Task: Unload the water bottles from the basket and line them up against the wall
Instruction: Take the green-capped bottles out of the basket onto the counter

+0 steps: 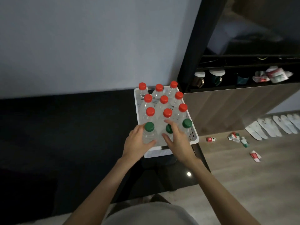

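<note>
A white plastic basket (194,137) stands on a black table top (65,135), at its right end near the grey wall (97,46). Inside it are several clear water bottles with red caps (164,99) and, in the near row, three with green caps. My left hand (138,142) wraps around the near-left green-capped bottle (149,127). Fingers of my right hand (177,138) close around the middle green-capped bottle (168,129), hiding most of it. The third green-capped bottle (187,123) stands untouched at the near right.
A dark shelf unit (243,73) with jars and packets rises right of the basket, over a wooden panel. On the wooden floor lie several small packets (255,156) and a row of white slippers (276,125). The wall runs behind the table.
</note>
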